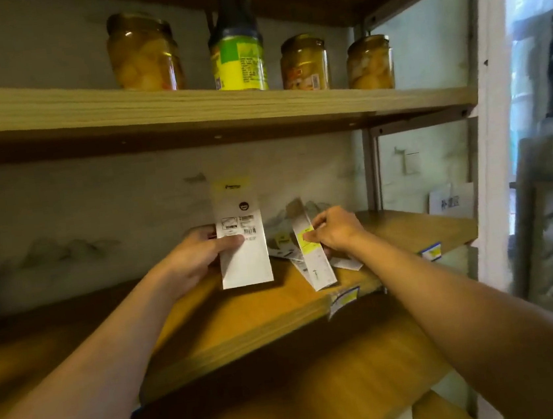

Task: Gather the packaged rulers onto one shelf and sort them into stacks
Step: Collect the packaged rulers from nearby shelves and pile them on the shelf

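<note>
So we're at the wooden shelf (239,317). Above its middle, our left hand (201,255) grips the wide ruler pack (243,244) upright, long axis vertical, thumb across the front. Just right of it, our right hand (334,230) pinches the narrow pack (312,250), tilted, top leaning left. Loose packs (285,242) lie flat on the shelf between them.

Three fruit jars (143,52); one bottle (236,41); two hand-held ruler packs (243,244); loose pile (284,243), count unclear.

Print on packs, labels: none legible.
</note>
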